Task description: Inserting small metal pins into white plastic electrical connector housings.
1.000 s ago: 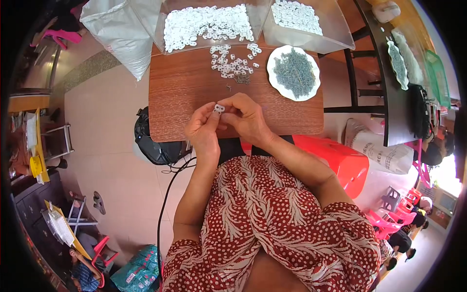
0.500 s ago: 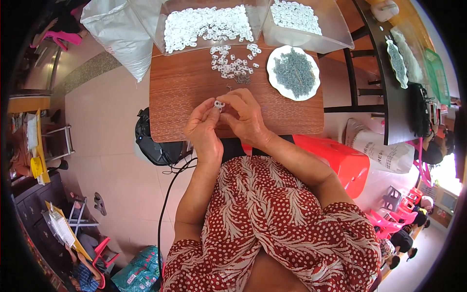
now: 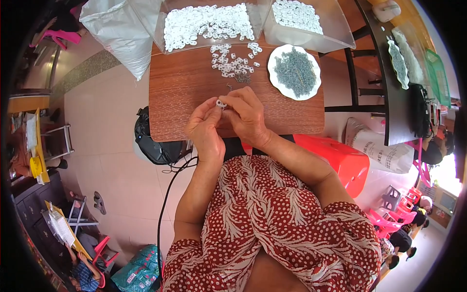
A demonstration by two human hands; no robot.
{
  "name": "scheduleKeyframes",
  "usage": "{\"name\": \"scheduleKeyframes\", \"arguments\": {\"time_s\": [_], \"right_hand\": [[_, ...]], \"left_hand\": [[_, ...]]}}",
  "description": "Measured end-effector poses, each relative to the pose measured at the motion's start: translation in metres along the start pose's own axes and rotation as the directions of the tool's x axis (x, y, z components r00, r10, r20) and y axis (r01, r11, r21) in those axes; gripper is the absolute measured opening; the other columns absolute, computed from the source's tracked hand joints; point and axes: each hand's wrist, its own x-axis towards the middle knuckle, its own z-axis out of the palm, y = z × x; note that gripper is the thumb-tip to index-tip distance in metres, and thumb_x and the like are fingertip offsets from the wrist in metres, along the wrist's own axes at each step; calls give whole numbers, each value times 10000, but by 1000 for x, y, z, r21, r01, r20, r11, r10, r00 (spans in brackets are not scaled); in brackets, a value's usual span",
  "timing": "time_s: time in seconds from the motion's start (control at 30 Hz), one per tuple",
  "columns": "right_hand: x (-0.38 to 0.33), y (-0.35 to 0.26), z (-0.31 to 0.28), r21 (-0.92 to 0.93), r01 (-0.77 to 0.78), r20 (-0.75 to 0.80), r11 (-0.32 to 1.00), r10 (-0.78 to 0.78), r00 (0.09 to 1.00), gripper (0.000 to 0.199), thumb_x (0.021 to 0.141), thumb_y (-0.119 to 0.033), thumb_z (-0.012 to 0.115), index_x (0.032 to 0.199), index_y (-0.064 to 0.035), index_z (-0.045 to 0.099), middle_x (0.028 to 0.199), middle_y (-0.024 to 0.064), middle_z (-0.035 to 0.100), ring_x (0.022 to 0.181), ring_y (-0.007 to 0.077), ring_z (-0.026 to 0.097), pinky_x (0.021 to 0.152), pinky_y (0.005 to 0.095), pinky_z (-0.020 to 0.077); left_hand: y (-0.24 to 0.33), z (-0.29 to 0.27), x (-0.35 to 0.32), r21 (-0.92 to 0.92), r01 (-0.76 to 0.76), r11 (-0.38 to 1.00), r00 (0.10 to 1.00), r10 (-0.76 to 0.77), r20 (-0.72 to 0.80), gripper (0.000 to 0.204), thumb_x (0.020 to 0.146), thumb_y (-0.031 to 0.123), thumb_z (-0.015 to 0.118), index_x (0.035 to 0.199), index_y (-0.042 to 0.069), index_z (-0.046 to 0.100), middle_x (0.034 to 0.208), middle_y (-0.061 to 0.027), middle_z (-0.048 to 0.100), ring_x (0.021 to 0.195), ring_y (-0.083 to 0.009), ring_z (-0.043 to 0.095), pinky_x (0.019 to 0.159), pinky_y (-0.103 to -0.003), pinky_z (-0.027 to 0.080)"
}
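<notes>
A small white plastic piece (image 3: 221, 103) with dark round holes is held up over the near part of the brown table. My left hand (image 3: 206, 125) pinches it between thumb and forefinger. From the other side my right hand (image 3: 246, 116) closes its fingertips on the same piece; whether they also hold a screw is hidden. Beyond my hands lies a loose group of similar white pieces (image 3: 228, 64), beside a small heap of screws (image 3: 242, 78). One or two single screws (image 3: 229, 86) rest just above my fingers. A white scalloped plate (image 3: 275, 83) at the right bears a pile of grey screws (image 3: 295, 72).
Two clear plastic bins (image 3: 160, 29) (image 3: 335, 41) of white pieces line the table's far edge. A white sack (image 3: 121, 39) stands left, a black bag (image 3: 158, 143) below the table's left edge, a red stool (image 3: 335, 163) at the right. A black cable (image 3: 164, 204) runs by my left arm.
The white piece has turned slightly between my fingertips, and my right forefinger now covers more of it. Both hands stay in nearly the same place.
</notes>
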Motion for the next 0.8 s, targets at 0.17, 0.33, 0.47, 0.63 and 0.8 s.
{"name": "scheduleKeyframes", "arguments": {"time_s": [0.17, 0.33, 0.47, 0.63, 0.8], "right_hand": [[-2, 4, -2, 3, -32, 58, 999, 32, 998, 309, 647, 37, 685, 941, -45, 644, 868, 96, 557, 773, 228, 549, 612, 299, 466], [-6, 1, -1, 51, -148, 91, 988, 143, 986, 303, 668, 47, 669, 955, -51, 647, 881, 94, 558, 793, 226, 560, 628, 293, 473], [-3, -1, -2, 31, -97, 73, 995, 95, 993, 328, 671, 46, 670, 981, -58, 641, 896, 96, 559, 797, 225, 564, 625, 292, 477], [1, -3, -4, 24, -89, 85, 996, 87, 993, 351, 665, 44, 674, 997, -61, 633, 904, 95, 559, 799, 228, 564, 617, 295, 476], [1, -3, -5, 5, -65, 87, 998, 64, 994, 349, 663, 41, 675, 996, -52, 632, 905, 96, 559, 796, 231, 564, 613, 295, 476]], "left_hand": [[2, -5, 2, 43, 24, 999, 997, -28, 72, 173, 836, -57, 541, 998, -60, 600, 868, -101, 636, 677, -128, 602, 617, -219, 503], [2, -11, 3, 131, 4, 991, 992, -20, 122, 175, 837, -50, 543, 1003, -51, 596, 841, -88, 641, 638, -122, 596, 582, -216, 495], [2, -9, 5, 123, -1, 992, 992, -14, 125, 177, 835, -55, 542, 1002, -45, 597, 840, -86, 641, 632, -117, 592, 577, -215, 490], [5, -9, 7, 120, -2, 993, 989, -16, 150, 184, 834, -61, 538, 1008, -51, 597, 858, -87, 639, 668, -107, 588, 583, -215, 490], [7, -12, 7, 129, 13, 992, 982, -37, 185, 201, 841, -56, 536, 1031, -48, 601, 888, -83, 638, 696, -104, 586, 604, -212, 491]]}}
